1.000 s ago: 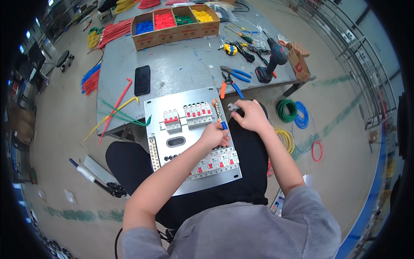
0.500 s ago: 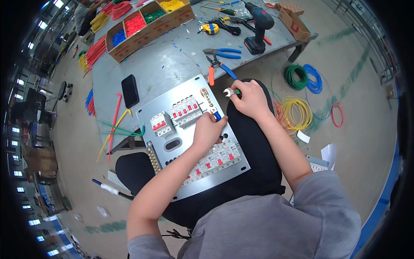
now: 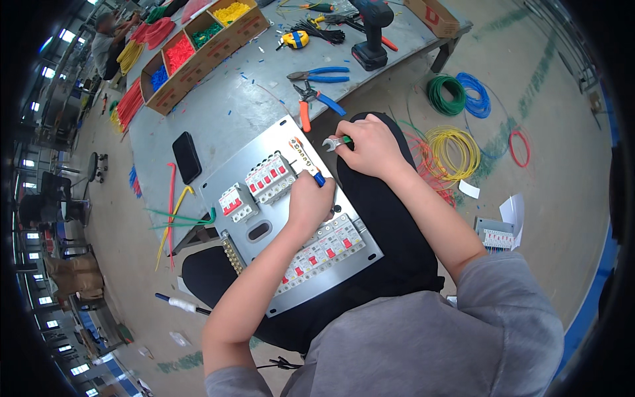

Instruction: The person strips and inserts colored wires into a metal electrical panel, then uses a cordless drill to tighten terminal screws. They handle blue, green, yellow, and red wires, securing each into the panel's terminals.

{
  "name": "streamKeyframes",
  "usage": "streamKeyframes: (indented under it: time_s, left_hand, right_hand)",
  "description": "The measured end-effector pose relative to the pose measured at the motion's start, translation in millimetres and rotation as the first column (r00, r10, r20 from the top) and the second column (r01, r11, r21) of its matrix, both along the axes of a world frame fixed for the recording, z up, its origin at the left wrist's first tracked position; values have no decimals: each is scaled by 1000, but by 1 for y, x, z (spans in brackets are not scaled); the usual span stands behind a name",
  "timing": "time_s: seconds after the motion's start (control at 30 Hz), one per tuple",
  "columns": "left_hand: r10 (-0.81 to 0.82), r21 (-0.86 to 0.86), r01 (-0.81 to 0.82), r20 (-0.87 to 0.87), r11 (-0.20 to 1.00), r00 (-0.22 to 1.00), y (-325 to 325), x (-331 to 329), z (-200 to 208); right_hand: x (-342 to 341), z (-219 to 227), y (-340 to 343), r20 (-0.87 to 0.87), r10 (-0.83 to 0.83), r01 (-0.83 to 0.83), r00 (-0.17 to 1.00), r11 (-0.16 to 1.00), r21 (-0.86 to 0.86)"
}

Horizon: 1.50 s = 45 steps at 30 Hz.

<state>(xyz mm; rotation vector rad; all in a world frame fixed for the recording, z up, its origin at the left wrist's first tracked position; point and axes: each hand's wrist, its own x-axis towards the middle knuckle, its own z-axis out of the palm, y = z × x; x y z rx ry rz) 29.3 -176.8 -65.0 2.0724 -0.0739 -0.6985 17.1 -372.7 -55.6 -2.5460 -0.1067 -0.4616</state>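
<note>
A metal mounting plate (image 3: 248, 241) lies tilted across my lap, carrying two groups of white breakers with red switches (image 3: 270, 177) and a longer row of them (image 3: 331, 253) along its near edge. My left hand (image 3: 309, 204) is over the plate's right part, its fingers curled at a blue cylindrical piece (image 3: 319, 179) below a brass terminal strip (image 3: 299, 153). The fingertips are hidden. My right hand (image 3: 372, 147), resting over my right knee, grips an open-end wrench (image 3: 332, 143), whose jaw sticks out to the left. Another brass terminal strip (image 3: 231, 255) sits at the plate's left edge.
Beyond the plate stands a grey workbench (image 3: 228, 109) with a phone (image 3: 186, 157), wire strippers (image 3: 311, 102), pliers (image 3: 321, 74), a cordless drill (image 3: 372, 33) and a divided cardboard box (image 3: 205, 49). Wire coils (image 3: 453, 152) lie on the floor at right. A person (image 3: 106, 46) is far left.
The view has shifted, so the bench and floor items appear displaced. My left hand stays at the blue piece, and my right hand still holds the wrench.
</note>
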Motion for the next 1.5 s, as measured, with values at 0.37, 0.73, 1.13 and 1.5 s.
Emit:
streamKeyframes:
  time_s: [0.37, 0.73, 1.13, 1.5]
  left_hand:
    - [-428, 99, 421, 61, 901, 902, 78, -23, 54]
    - [-259, 431, 48, 445, 901, 857, 237, -148, 59]
    - [-260, 292, 114, 533, 950, 805, 247, -129, 48]
    - [-228, 203, 132, 586, 970, 778, 236, -138, 78]
  right_hand:
    - [-6, -5, 7, 152, 12, -7, 988, 999, -37]
    - [-130, -12, 66, 32, 223, -224, 974, 945, 239]
    - [-124, 2, 91, -365, 44, 125, 930, 895, 427]
    - [-102, -7, 60, -452, 232, 280, 861, 525, 804]
